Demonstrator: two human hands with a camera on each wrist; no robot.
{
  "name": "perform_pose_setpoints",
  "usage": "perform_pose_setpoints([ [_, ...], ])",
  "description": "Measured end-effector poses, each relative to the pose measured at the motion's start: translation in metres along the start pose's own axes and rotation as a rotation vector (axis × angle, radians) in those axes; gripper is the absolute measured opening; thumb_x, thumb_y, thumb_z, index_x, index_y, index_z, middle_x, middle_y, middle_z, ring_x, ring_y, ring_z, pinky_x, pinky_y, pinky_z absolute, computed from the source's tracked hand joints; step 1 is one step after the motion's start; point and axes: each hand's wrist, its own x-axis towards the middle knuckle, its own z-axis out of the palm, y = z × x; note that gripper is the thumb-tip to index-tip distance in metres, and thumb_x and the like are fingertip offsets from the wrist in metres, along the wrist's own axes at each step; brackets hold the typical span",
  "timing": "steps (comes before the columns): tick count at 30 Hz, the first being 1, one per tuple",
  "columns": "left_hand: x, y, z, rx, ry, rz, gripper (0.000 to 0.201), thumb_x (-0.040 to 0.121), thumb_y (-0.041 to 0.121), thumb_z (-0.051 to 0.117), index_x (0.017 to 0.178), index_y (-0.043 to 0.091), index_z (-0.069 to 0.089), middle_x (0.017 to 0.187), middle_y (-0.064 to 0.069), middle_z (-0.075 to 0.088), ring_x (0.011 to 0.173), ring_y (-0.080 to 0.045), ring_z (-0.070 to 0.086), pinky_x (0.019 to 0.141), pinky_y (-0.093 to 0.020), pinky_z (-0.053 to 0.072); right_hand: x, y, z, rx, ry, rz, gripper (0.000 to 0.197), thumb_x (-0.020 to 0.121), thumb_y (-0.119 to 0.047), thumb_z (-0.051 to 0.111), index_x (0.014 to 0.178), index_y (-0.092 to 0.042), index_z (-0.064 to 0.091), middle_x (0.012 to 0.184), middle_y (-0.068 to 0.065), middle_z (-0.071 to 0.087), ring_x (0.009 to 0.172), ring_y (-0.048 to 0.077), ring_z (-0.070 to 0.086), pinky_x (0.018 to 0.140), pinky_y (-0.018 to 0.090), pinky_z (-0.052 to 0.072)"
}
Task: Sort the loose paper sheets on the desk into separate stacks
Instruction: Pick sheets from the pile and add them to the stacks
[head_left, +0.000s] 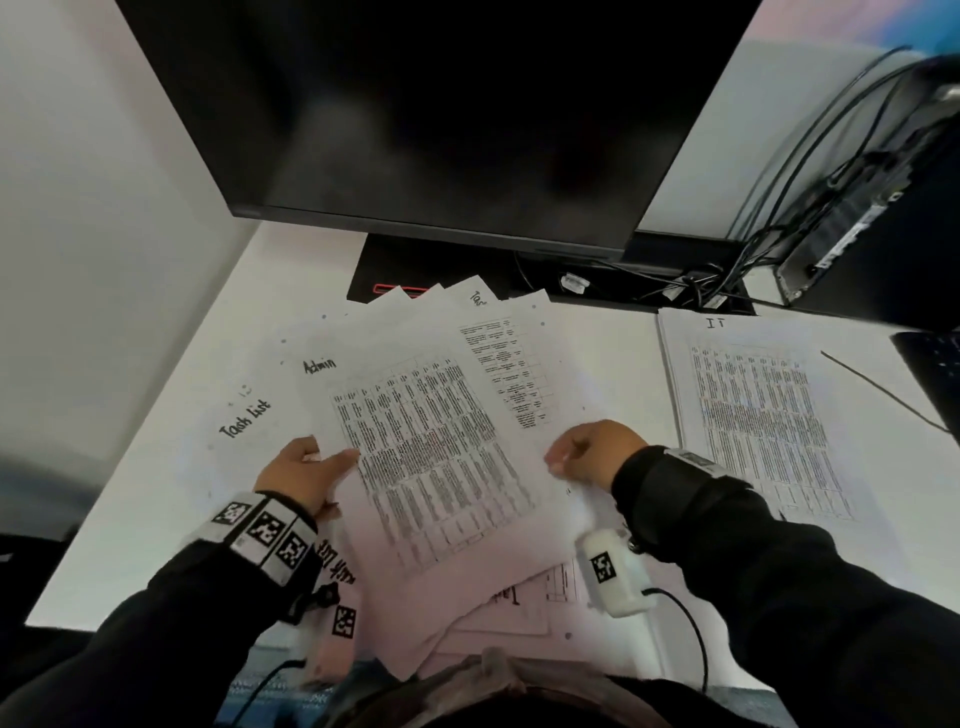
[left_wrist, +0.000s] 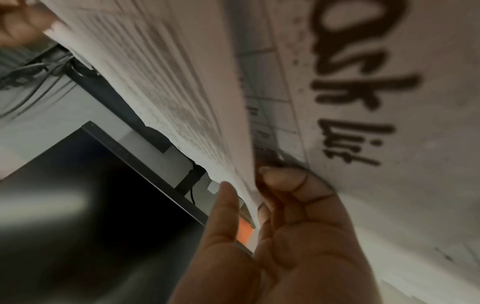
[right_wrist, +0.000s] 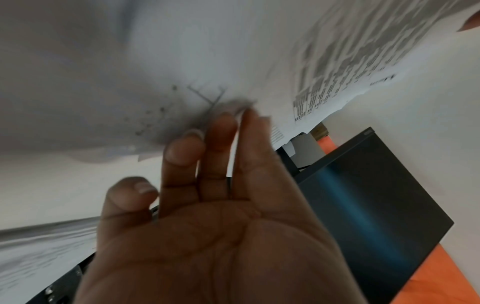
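I hold a fanned bundle of printed sheets (head_left: 436, 447) above the desk; its top sheet is headed "Admin" and carries a dense table. My left hand (head_left: 332, 460) pinches the bundle's left edge, thumb on top and fingers beneath, as the left wrist view shows for the same hand (left_wrist: 249, 181). My right hand (head_left: 563, 460) pinches the right edge, and its fingers (right_wrist: 221, 127) touch blurred paper. A "Task List" sheet (head_left: 244, 421) lies at the left. An "IT" stack (head_left: 753, 415) lies at the right. More loose sheets (head_left: 509, 603) lie under the bundle at the desk's front edge.
A dark monitor (head_left: 431, 114) stands behind the papers, its base (head_left: 379, 270) close to the fanned tips. Tangled cables (head_left: 691, 286) and a small computer (head_left: 852, 223) sit at the back right. A keyboard corner (head_left: 935, 364) shows at the right edge.
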Motion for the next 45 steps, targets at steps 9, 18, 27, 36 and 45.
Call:
perform_pose_setpoints([
  [9,0.006,-0.002,-0.001,0.153,0.048,0.186,0.026,0.086,0.016,0.064,0.112,0.012,0.063,0.104,-0.007,0.068,0.088,-0.024,0.061,0.084,-0.032,0.046,0.013,0.013,-0.016,0.532,0.217,0.282,0.051,0.081,-0.026,0.071,0.125,-0.017,0.046,0.106,0.012,0.063,0.09,0.027,0.061,0.093,0.039,0.05],
  [18,-0.004,0.006,-0.009,0.162,0.001,0.242,0.026,0.087,0.014,0.062,0.113,0.01,0.065,0.101,-0.007,0.067,0.082,-0.019,0.056,0.077,-0.026,0.041,0.013,0.018,-0.034,0.139,0.365,0.187,0.01,0.09,-0.016,0.057,0.083,-0.01,0.055,0.08,0.006,0.055,0.071,0.02,0.05,0.059,0.022,0.036],
  [27,0.004,0.027,-0.05,0.159,-0.007,0.409,0.015,0.087,0.021,0.062,0.101,0.017,0.066,0.09,-0.005,0.066,0.086,-0.025,0.062,0.077,-0.03,0.044,0.0,0.02,-0.073,-0.03,0.326,0.135,0.01,0.092,-0.01,0.052,0.094,-0.007,0.062,0.093,0.009,0.059,0.093,0.027,0.057,0.076,0.021,0.034],
  [36,-0.021,0.042,-0.024,0.345,-0.23,0.567,0.035,0.082,0.024,0.068,0.115,0.026,0.055,0.092,0.008,0.063,0.083,-0.012,0.058,0.08,-0.03,0.043,-0.016,-0.032,-0.045,0.006,0.174,-0.104,0.026,0.091,-0.011,0.054,0.067,-0.021,0.057,0.067,-0.009,0.054,0.063,0.006,0.048,0.058,0.009,0.036],
  [45,0.01,0.026,-0.032,0.406,0.065,0.412,0.042,0.082,0.02,0.068,0.12,0.012,0.052,0.1,-0.011,0.064,0.085,-0.026,0.057,0.072,-0.029,0.041,0.0,-0.003,-0.021,0.379,0.139,0.155,0.009,0.089,-0.012,0.06,0.095,-0.019,0.061,0.086,0.011,0.068,0.071,0.022,0.061,0.068,0.032,0.053],
])
